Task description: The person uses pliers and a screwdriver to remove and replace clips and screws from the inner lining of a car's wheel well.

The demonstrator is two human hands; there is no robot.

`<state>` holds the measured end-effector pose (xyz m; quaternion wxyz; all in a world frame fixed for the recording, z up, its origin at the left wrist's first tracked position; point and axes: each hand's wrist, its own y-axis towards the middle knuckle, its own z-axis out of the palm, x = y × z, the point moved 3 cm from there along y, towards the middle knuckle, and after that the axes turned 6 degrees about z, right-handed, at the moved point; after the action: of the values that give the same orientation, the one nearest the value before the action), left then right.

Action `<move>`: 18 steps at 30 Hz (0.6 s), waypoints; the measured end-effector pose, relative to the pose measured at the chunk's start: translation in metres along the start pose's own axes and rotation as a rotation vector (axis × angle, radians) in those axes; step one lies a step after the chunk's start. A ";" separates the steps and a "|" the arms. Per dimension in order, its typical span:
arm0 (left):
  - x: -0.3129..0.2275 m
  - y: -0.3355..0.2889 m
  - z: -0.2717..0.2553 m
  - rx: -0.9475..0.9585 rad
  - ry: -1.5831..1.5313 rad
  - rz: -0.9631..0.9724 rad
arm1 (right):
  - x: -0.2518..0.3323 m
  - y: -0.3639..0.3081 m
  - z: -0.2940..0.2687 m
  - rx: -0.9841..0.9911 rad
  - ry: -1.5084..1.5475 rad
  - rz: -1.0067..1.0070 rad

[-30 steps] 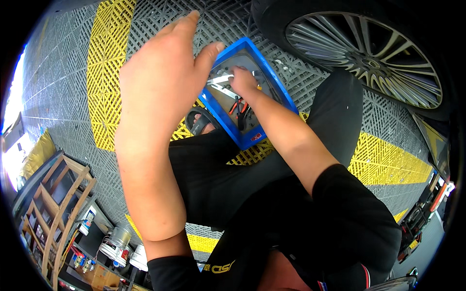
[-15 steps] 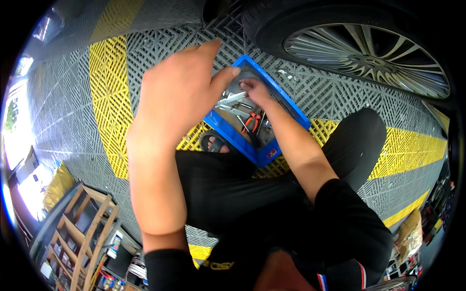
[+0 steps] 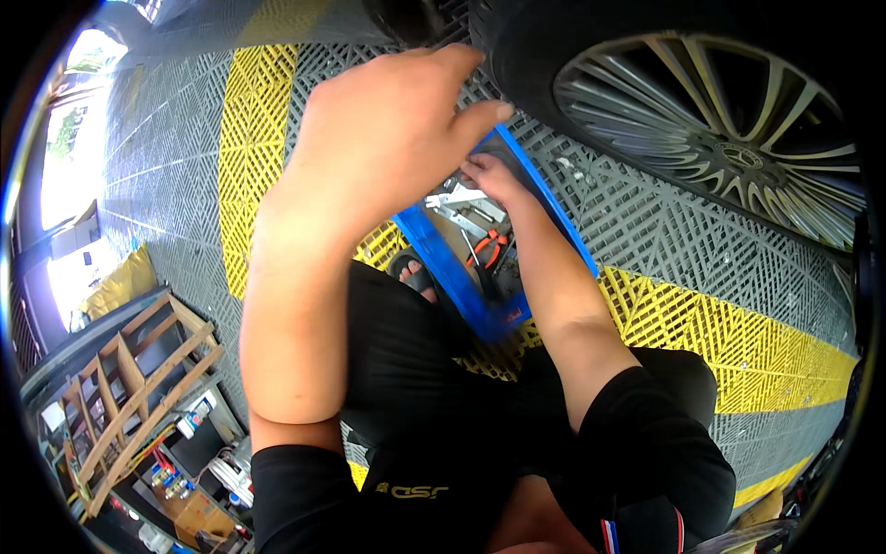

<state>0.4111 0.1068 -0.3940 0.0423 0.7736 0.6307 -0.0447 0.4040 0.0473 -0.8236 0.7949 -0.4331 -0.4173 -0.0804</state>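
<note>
Head view: two bare hands, one blue bin (image 3: 563,222), one orange-and-black pair of pliers (image 3: 499,242), one wheel (image 3: 738,152); bin rectangular, straight-walled, on grey-and-yellow grid floor (image 3: 646,217) before person, pliers inside; left hand (image 3: 383,129) raised, thumb and forefinger spread, nothing between; right hand (image 3: 492,180) in bin, fingers curled, hold cannot be told

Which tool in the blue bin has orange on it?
The pliers-like tool, left of the right forearm; its orange parts set it apart from the silver metal pieces nearer the right hand.
</note>
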 end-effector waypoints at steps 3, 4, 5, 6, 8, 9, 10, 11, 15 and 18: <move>0.003 -0.017 0.006 0.094 -0.130 -0.086 | -0.021 0.012 -0.018 -0.105 -0.147 0.003; 0.011 -0.031 0.011 0.147 -0.055 -0.145 | -0.021 0.006 -0.011 -0.157 -0.294 -0.039; 0.016 -0.042 0.012 0.179 -0.048 -0.187 | -0.014 -0.004 -0.006 -0.214 -0.447 -0.085; 0.021 -0.053 0.013 0.210 -0.040 -0.227 | -0.005 -0.012 -0.001 -0.271 -0.599 -0.132; 0.023 -0.062 0.011 0.259 -0.034 -0.279 | 0.002 -0.024 0.003 -0.441 -0.729 -0.233; 0.022 -0.060 0.009 0.225 -0.040 -0.276 | 0.006 -0.030 0.005 -0.529 -0.794 -0.284; 0.018 -0.051 0.005 0.186 -0.044 -0.265 | 0.007 -0.032 0.001 -0.544 -0.781 -0.272; 0.015 -0.044 0.001 0.150 -0.042 -0.262 | 0.006 -0.033 0.000 -0.526 -0.764 -0.260; 0.017 -0.018 0.007 0.009 -0.181 -0.263 | 0.003 -0.036 0.015 -0.347 -0.792 -0.278; 0.032 -0.008 0.029 0.057 -0.164 -0.254 | -0.002 -0.042 0.026 -0.271 -0.933 -0.281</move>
<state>0.4093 0.1356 -0.4270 0.0656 0.6821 0.7165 -0.1307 0.3670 0.0414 -0.7917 0.4419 -0.4617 -0.7682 -0.0380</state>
